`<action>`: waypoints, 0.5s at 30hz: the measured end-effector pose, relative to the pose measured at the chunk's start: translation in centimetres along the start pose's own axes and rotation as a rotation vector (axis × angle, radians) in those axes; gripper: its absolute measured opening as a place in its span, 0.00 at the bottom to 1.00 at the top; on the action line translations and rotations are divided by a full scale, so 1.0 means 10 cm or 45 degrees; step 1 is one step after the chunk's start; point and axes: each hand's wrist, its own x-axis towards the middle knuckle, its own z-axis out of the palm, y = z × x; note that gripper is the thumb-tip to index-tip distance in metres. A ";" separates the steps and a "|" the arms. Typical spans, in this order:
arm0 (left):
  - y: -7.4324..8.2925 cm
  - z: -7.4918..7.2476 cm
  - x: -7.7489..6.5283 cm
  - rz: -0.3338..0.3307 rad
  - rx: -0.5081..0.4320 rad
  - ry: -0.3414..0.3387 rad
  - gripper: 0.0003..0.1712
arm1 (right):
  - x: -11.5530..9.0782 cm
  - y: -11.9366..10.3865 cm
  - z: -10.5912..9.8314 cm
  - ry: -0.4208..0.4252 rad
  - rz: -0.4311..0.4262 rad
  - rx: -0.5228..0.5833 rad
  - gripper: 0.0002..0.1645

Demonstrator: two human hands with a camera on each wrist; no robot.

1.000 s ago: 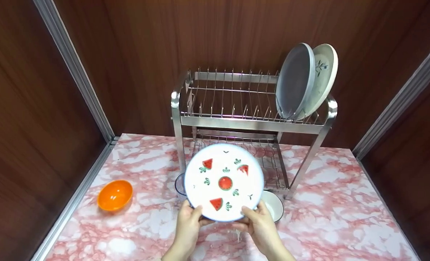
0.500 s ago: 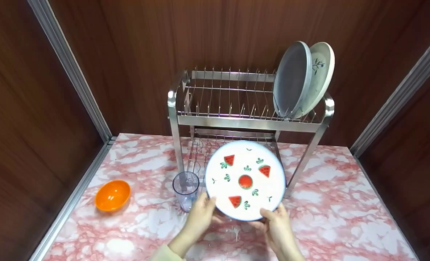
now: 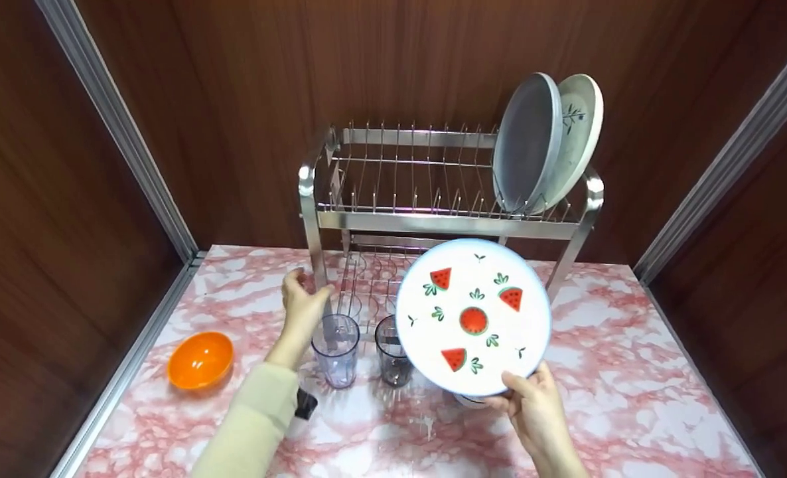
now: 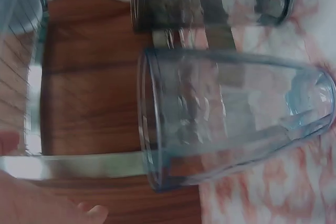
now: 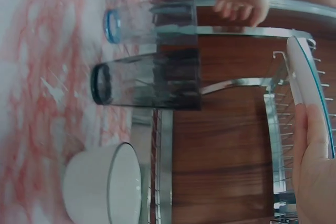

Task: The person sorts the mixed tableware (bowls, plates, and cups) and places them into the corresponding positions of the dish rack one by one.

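My right hand [image 3: 538, 411] holds a round white plate [image 3: 500, 328] with watermelon pictures and a pale blue rim. The thumb lies on its face at the lower right edge, and the fingers go behind. Seen edge-on in the right wrist view, the same plate [image 5: 308, 74] stands tilted. My left hand [image 3: 304, 302] is off the plate, by the rack's left front leg, with loose fingers and nothing in them. Just below it stands a clear bluish tumbler [image 3: 338, 362]. A dark tinted tumbler [image 3: 395, 365] is beside that one, partly covered by the plate.
A two-tier metal dish rack [image 3: 446, 224] stands behind. A grey plate [image 3: 529, 143] and a cream plate [image 3: 586, 136] lean upright in its right-hand slots. An orange bowl [image 3: 201, 362] sits at left. A white cup [image 5: 89, 184] stands on the marbled table, mostly hidden by the plate in the head view.
My left hand has let go of the plate and moved left and up toward the rack's leg. The plate has shifted right in my right hand, uncovering both tumblers.
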 end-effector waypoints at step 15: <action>-0.09 0.25 0.39 0.013 0.115 -0.009 0.09 | 0.11 -0.26 0.04 -0.070 -0.115 -0.001 0.21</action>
